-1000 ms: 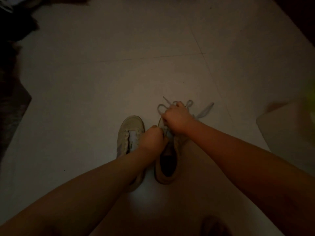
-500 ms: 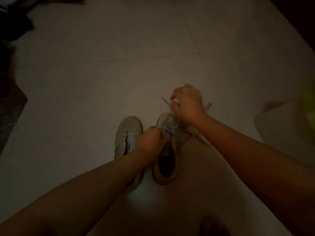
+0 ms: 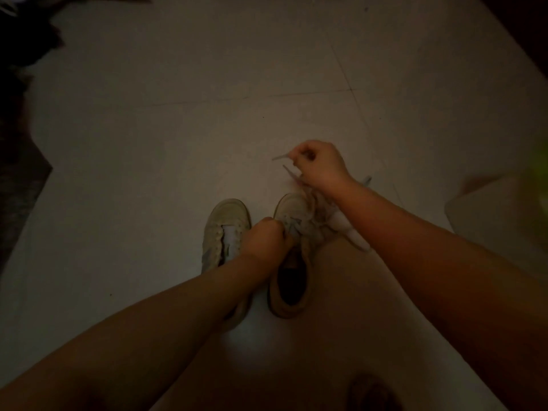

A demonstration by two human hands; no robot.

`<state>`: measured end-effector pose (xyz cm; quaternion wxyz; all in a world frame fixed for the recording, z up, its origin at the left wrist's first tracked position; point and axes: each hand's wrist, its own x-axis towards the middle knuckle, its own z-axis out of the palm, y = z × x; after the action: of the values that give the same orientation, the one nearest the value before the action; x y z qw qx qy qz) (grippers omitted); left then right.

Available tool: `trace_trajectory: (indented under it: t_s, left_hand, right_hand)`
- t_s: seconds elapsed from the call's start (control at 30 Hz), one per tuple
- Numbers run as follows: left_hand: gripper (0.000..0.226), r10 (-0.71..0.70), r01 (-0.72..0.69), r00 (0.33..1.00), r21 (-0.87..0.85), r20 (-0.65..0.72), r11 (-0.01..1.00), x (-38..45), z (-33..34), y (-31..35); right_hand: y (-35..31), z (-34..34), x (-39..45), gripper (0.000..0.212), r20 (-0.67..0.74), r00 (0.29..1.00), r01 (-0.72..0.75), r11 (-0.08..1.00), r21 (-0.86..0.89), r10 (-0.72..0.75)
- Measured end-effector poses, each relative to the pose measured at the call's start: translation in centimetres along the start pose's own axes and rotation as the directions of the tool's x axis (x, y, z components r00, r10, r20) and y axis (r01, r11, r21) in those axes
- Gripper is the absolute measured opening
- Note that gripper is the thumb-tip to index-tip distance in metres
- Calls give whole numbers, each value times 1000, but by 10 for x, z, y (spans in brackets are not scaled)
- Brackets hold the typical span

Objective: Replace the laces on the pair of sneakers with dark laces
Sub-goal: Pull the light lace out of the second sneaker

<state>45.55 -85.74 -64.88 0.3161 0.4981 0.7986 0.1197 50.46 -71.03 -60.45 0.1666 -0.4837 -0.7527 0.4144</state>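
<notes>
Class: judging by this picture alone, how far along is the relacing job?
Done: the left sneaker appears unlaced. In hand: the right hand pulls the light lace from the right sneaker, which the left hand grips. Left: no dark laces are visible, so all relacing remains.

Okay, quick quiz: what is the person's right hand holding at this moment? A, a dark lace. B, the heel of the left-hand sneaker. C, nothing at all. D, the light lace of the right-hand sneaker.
D: the right hand pinches the light lace, whose tip pokes out past the fingers, above the toe of the right-hand sneaker.
</notes>
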Motion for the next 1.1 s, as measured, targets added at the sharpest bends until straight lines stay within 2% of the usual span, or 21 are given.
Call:
trace_trajectory:
  t_s: [0.03,0.07,0.13,0.17,0.23,0.3,0.33,0.43,0.53,0.6,0.63,0.7,0.73,0.8,0.87,0.9,0.93,1.0,1.03,1.07,1.1]
  left_hand:
    - [33,-2,2,1000,-7,-3,1000,0,1,-1]
    - [30,3,-3,1000,-19,-13,1000,0,2,-2]
    - [23,33,-35,998,-39,-50,999,-2,4,-4]
    - [20,54,-57,996,-41,-71,998,-3,5,-4]
    - [25,82,-85,992,-32,-95,996,-5,5,-5]
    - [24,81,-84,993,-30,-88,996,-6,6,-4]
    - [24,72,-75,995,-32,-73,997,-6,6,-3]
    - [25,40,-41,998,-29,-51,999,-5,9,1]
    - [29,16,-16,1000,-18,-3,1000,-3,11,4]
    - [29,6,-6,1000,-2,16,1000,-1,13,2]
    - [29,4,-4,1000,4,12,1000,0,14,1]
    - [27,1,-1,1000,0,-2,1000,1,15,-1]
    - [26,-8,8,1000,-14,-2,1000,1,15,-2]
    - [24,-32,33,999,-53,6,998,1,17,-3]
    - [21,-30,30,1000,-69,6,997,2,18,-3]
    - [20,-27,27,1000,-72,5,997,2,19,-2]
    - [19,-26,27,1000,-73,5,997,3,19,-2]
    - [19,-37,37,999,-74,10,997,4,19,0]
    - [19,-40,41,999,-79,8,996,5,19,1]
    - [19,-38,38,999,-85,0,996,5,19,1]
    - [18,-37,37,999,-89,-3,995,6,20,1]
  right_hand:
    - [0,-4,3,8,-53,999,-3,1000,3,3]
    - [4,-7,2,11,-118,993,9,998,-67,-16]
    - [20,-11,-9,30,-193,975,48,954,-298,-109]
    - [30,-13,-16,34,-160,971,102,917,-386,-175]
    - [45,-14,-30,25,75,970,240,863,-445,-231]
    - [55,-13,-42,22,338,930,313,793,-522,-145]
    - [58,-12,-47,25,407,908,343,730,-590,-98]
    - [68,-10,-52,25,432,900,388,547,-742,-53]
    - [75,-10,-50,20,406,912,369,566,-737,-66]
    - [79,-11,-48,17,338,938,295,687,-665,-76]
    - [80,-14,-46,15,259,962,233,765,-600,-90]
    - [82,-30,-36,15,3,999,50,904,-424,-54]
    - [83,-43,-27,16,-149,988,-69,949,-309,24]
    - [91,-71,-13,19,-389,897,-258,963,-78,209]
    - [101,-83,-11,18,-436,833,-392,919,-33,340]
    - [104,-81,-15,20,-411,845,-417,903,-103,343]
    - [105,-74,-22,25,-365,886,-378,900,-215,285]
    - [101,-56,-37,36,-209,978,-69,898,-434,-26]
    - [97,-48,-41,35,-93,978,117,860,-497,-187]
    - [94,-40,-42,33,39,962,247,804,-541,-270]
    - [90,-33,-42,31,166,949,314,747,-586,-268]
